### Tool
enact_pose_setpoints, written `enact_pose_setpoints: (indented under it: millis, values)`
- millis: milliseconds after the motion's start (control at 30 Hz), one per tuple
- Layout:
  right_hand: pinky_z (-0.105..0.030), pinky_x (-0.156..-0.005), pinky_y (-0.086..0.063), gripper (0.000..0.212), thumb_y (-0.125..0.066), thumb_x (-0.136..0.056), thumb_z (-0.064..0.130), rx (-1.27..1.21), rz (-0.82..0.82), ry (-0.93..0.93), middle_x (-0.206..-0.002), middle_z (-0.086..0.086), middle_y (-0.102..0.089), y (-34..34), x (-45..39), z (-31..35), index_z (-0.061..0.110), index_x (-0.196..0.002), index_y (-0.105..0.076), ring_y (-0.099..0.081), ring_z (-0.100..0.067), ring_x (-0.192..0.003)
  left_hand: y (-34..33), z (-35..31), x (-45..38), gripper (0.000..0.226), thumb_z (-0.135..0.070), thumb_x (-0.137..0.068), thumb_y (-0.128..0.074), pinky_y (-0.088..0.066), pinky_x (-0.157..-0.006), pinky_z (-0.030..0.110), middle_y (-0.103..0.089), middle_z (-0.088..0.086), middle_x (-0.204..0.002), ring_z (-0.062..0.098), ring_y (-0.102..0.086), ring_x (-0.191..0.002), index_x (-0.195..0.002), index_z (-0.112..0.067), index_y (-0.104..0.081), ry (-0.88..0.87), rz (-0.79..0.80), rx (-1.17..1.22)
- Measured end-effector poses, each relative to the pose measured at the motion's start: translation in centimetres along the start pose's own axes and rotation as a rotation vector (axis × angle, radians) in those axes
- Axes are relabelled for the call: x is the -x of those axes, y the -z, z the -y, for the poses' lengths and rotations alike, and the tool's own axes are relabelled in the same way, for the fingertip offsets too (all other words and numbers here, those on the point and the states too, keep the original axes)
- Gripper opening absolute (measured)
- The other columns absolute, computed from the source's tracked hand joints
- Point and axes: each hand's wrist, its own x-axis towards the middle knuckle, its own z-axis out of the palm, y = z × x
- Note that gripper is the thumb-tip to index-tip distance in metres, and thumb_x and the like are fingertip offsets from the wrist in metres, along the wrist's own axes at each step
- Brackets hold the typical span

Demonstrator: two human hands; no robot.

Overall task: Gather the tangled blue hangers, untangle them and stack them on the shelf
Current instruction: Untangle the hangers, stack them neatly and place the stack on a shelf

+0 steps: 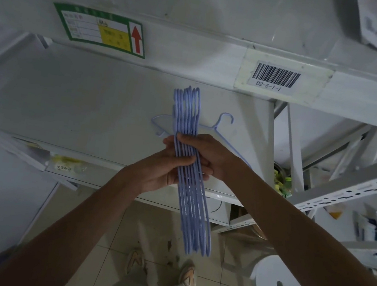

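Blue hangers [188, 166], thin curved plastic, bunched, both hands clasping

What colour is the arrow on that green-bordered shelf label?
Red, pointing up, on the green-bordered label; the arrow shows clearly in the head view.

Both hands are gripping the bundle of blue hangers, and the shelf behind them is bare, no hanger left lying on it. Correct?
Not quite. Both hands, left hand and right hand, do grip the bundle of blue hangers, but the head view shows one loose blue hanger lying on the shelf behind them.
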Motion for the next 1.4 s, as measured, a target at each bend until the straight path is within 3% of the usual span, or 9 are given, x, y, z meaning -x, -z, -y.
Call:
enact_pose_setpoints:
  millis: [200, 300, 367, 633, 833, 967, 1200, 1400]
  values:
    - [-0.031, -0.082, -0.062, 0.037, -0.07, -0.097, 0.027, 0.036, 0.008, -0.02, -0.116, -0.007, -0.078, 0.6, -0.1, -0.3, 0.009, -0.129, -0.071, -0.075, -0.024, -0.108, 0.8, -1.0, -0.4, 0.026, -0.008, -0.093, -0.07, -0.06, -0.09, 0.045, -0.07, 0.028, -0.12, 0.043, -0.07, -0.111, -0.119, -0.005, -0.069, 0.046, -0.032, -0.171]
    - [-0.033, -0.087, -0.062, 0.033, -0.071, -0.097, 0.026, 0.084, 0.017, 0.001, -0.108, -0.009, -0.079, 0.7, -0.1, -0.6, 0.007, -0.125, -0.073, -0.075, -0.025, -0.104, 0.8, -0.3, 0.3, 0.03, -0.003, -0.094, -0.067, -0.059, -0.091, 0.042, -0.068, 0.029, -0.123, 0.042, -0.069, -0.114, -0.124, -0.004, -0.066, 0.051, -0.004, -0.106]
    - [-0.034, -0.093, -0.061, 0.036, -0.073, -0.096, 0.024, 0.054, 0.008, 0.022, -0.118, -0.013, -0.077, 0.7, -0.3, -1.2, 0.003, -0.126, -0.071, -0.073, -0.028, -0.112, 0.2, 1.2, 0.9, 0.036, 0.0, -0.095, -0.064, -0.058, -0.094, 0.041, -0.066, 0.029, -0.128, 0.041, -0.066, -0.118, -0.131, -0.002, -0.06, 0.079, 0.043, -0.026]
    - [-0.033, -0.09, -0.06, 0.032, -0.071, -0.097, 0.017, 0.002, 0.083, 0.054, -0.121, -0.021, -0.074, 0.9, -0.7, -2.1, 0.007, -0.128, -0.07, -0.072, -0.035, -0.114, -0.5, 3.3, 1.2, 0.035, 0.009, -0.098, -0.053, -0.054, -0.103, 0.043, -0.062, 0.026, -0.136, 0.038, -0.062, -0.127, -0.132, 0.007, -0.059, 0.19, 0.064, 0.073]
    - [-0.035, -0.083, -0.062, 0.028, -0.067, -0.099, 0.014, -0.129, 0.029, 0.059, -0.119, -0.02, -0.075, 0.6, -0.8, -3.0, 0.01, -0.127, -0.07, -0.076, -0.031, -0.104, -0.3, 3.7, 1.3, 0.041, -0.007, -0.107, -0.042, -0.046, -0.111, 0.044, -0.05, 0.027, -0.149, 0.039, -0.049, -0.139, -0.146, 0.006, -0.045, 0.198, 0.165, 0.213]
    - [-0.034, -0.085, -0.062, 0.027, -0.062, -0.101, 0.009, -0.15, 0.066, 0.052, -0.117, -0.019, -0.076, 0.5, -0.8, -3.2, 0.007, -0.128, -0.067, -0.076, -0.029, -0.103, 0.0, 4.4, 1.5, 0.04, -0.011, -0.109, -0.042, -0.049, -0.106, 0.042, -0.052, 0.028, -0.146, 0.04, -0.052, -0.136, -0.144, 0.007, -0.048, 0.19, 0.184, 0.108]
    - [-0.035, -0.087, -0.061, 0.027, -0.065, -0.1, 0.011, -0.118, 0.111, 0.036, -0.119, -0.022, -0.075, 0.8, -1.0, -2.1, 0.005, -0.126, -0.068, -0.075, -0.032, -0.107, 1.1, 3.3, 1.4, 0.043, -0.023, -0.11, -0.039, -0.045, -0.111, 0.045, -0.054, 0.026, -0.145, 0.04, -0.053, -0.136, -0.145, 0.0, -0.05, 0.244, 0.297, 0.008]
    - [-0.038, -0.087, -0.062, 0.026, -0.071, -0.096, 0.011, -0.037, 0.075, 0.074, -0.117, -0.026, -0.074, 1.1, -1.1, -1.8, 0.003, -0.121, -0.072, -0.074, -0.039, -0.108, 0.6, 2.1, 0.7, 0.042, -0.017, -0.104, -0.056, -0.051, -0.104, 0.043, -0.057, 0.024, -0.143, 0.041, -0.056, -0.132, -0.144, -0.003, -0.053, 0.255, 0.222, -0.066]
